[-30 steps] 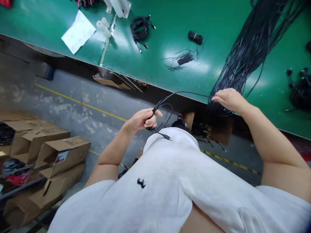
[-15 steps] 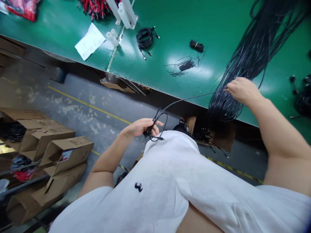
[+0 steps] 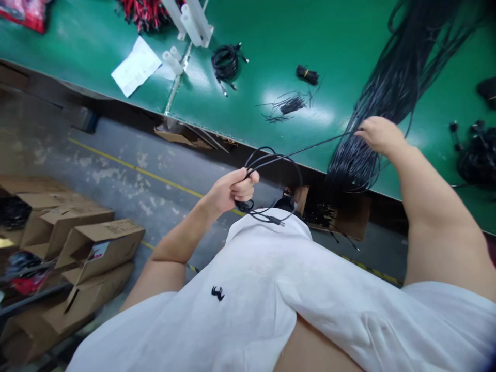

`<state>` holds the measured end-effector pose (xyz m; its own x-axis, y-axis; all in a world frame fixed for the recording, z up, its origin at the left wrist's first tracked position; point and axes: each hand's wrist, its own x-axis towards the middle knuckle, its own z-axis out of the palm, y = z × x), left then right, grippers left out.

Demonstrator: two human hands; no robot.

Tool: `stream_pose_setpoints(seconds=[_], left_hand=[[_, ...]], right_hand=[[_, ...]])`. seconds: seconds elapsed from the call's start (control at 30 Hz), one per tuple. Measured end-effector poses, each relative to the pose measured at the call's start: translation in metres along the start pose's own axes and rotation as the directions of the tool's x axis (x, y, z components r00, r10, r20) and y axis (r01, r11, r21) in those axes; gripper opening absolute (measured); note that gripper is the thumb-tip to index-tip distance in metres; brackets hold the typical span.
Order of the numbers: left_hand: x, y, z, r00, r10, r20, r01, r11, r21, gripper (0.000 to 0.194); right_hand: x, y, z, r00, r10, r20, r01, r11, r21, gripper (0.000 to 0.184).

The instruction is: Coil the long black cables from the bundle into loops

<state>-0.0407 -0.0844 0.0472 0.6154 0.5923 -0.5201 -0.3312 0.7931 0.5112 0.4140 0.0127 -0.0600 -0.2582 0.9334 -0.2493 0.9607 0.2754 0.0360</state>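
My left hand (image 3: 235, 190) is closed round loops of a thin black cable (image 3: 300, 181), in front of my white shirt. A plug (image 3: 276, 220) at one end of the cable hangs below the fingers. From the loops the cable stretches to the right over the table edge, up to my right hand (image 3: 377, 134), which pinches it. Under and behind that hand lies a long heap of loose black cables (image 3: 382, 98) on the green table (image 3: 248, 121).
On the table lie a coiled cable (image 3: 225, 63), a banded bundle of black ties (image 3: 307, 74), loose ties (image 3: 293, 104), a paper sheet (image 3: 136, 66) and white posts (image 3: 190, 25). Cardboard boxes (image 3: 103, 240) stand at lower left. An open carton (image 3: 351, 217) sits under the table.
My left hand has risen and its fingers have closed round the cable. The loops at it have grown wider. My right hand still pinches the stretched cable.
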Motion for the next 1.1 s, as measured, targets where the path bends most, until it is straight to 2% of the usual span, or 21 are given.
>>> stream_pose_setpoints(seconds=[0.1,0.13,0.2,0.27,0.3,0.33,0.37,0.43,0.5,0.57,0.63,0.7,0.73,0.8,0.87,0.9,0.93,0.97,1.0,1.03,1.1], left_hand=[[0.006,0.001,0.005,0.997,-0.016,-0.076,0.012,0.998,-0.061,0.03],[0.008,0.002,0.005,0.995,-0.019,-0.099,0.011,0.997,-0.075,0.027],[0.012,0.004,0.002,0.99,0.011,-0.143,-0.024,0.996,-0.09,0.025],[0.014,0.006,-0.004,0.984,0.049,-0.171,-0.065,0.994,-0.087,0.025],[0.014,0.007,-0.009,0.981,0.061,-0.183,-0.077,0.993,-0.085,0.025],[0.013,0.008,-0.015,0.979,0.063,-0.194,-0.081,0.993,-0.086,0.026],[0.011,0.01,-0.022,0.976,0.061,-0.208,-0.081,0.993,-0.09,0.027],[0.004,0.015,-0.037,0.961,0.088,-0.263,-0.118,0.988,-0.098,0.032],[-0.008,0.023,-0.054,0.919,0.188,-0.348,-0.233,0.968,-0.093,0.037],[-0.023,0.034,-0.067,0.851,0.312,-0.422,-0.371,0.926,-0.064,0.04],[-0.039,0.044,-0.077,0.791,0.398,-0.464,-0.461,0.887,-0.025,0.041],[-0.051,0.052,-0.084,0.749,0.449,-0.487,-0.503,0.864,0.021,0.038],[-0.055,0.055,-0.086,0.738,0.465,-0.489,-0.51,0.859,0.047,0.036],[-0.057,0.055,-0.089,0.757,0.46,-0.464,-0.476,0.875,0.089,0.029],[-0.049,0.046,-0.088,0.823,0.396,-0.407,-0.374,0.917,0.137,0.021],[-0.042,0.037,-0.087,0.864,0.343,-0.369,-0.301,0.939,0.168,0.018],[-0.033,0.025,-0.084,0.903,0.28,-0.326,-0.223,0.954,0.201,0.016],[-0.023,0.012,-0.08,0.937,0.212,-0.276,-0.148,0.961,0.235,0.017],[-0.013,-0.002,-0.075,0.964,0.146,-0.221,-0.086,0.962,0.259,0.018],[-0.005,-0.015,-0.069,0.985,0.077,-0.152,-0.034,0.962,0.272,0.021],[0.002,-0.036,-0.057,0.999,-0.042,-0.003,0.041,0.961,0.274,0.029]], right_hand=[[0.005,0.025,0.008,0.98,0.188,0.062,-0.183,0.98,-0.074,0.049],[0.006,0.023,0.006,0.966,0.244,0.082,-0.234,0.965,-0.117,0.054],[0.0,-0.005,-0.004,0.952,0.288,0.101,-0.268,0.947,-0.177,0.057],[-0.023,-0.056,-0.016,0.973,0.173,0.155,-0.147,0.976,-0.163,0.049],[-0.038,-0.085,-0.021,0.976,0.058,0.21,-0.033,0.992,-0.12,0.044],[-0.055,-0.112,-0.022,0.961,-0.082,0.264,0.102,0.993,-0.06,0.041],[-0.071,-0.133,-0.022,0.947,-0.152,0.282,0.159,0.987,-0.002,0.041],[-0.1,-0.146,-0.011,0.951,-0.182,0.25,0.161,0.982,0.102,0.038],[-0.119,-0.119,0.008,0.981,-0.049,0.189,0.027,0.993,0.115,0.032],[-0.129,-0.066,0.027,0.987,0.107,0.121,-0.115,0.992,0.059,0.024],[-0.131,-0.018,0.04,0.977,0.203,0.059,-0.204,0.979,-0.002,0.02],[-0.126,0.002,0.04,0.963,0.25,0.098,-0.242,0.967,-0.082,0.023],[-0.121,-0.004,0.036,0.956,0.253,0.15,-0.236,0.964,-0.123,0.028],[-0.112,-0.044,0.019,0.96,0.164,0.227,-0.139,0.983,-0.124,0.037],[-0.105,-0.111,-0.005,0.975,-0.1,0.197,0.096,0.995,0.026,0.042],[-0.102,-0.148,-0.018,0.93,-0.33,0.161,0.309,0.94,0.145,0.046],[-0.099,-0.183,-0.031,0.847,-0.524,0.093,0.493,0.838,0.235,0.048],[-0.095,-0.214,-0.044,0.782,-0.623,0.012,0.596,0.755,0.273,0.05],[-0.089,-0.239,-0.055,0.747,-0.662,-0.058,0.647,0.705,0.292,0.051],[-0.08,-0.257,-0.066,0.741,-0.661,-0.117,0.661,0.689,0.297,0.05],[-0.059,-0.27,-0.08,0.787,-0.592,-0.176,0.613,0.718,0.33,0.047]])
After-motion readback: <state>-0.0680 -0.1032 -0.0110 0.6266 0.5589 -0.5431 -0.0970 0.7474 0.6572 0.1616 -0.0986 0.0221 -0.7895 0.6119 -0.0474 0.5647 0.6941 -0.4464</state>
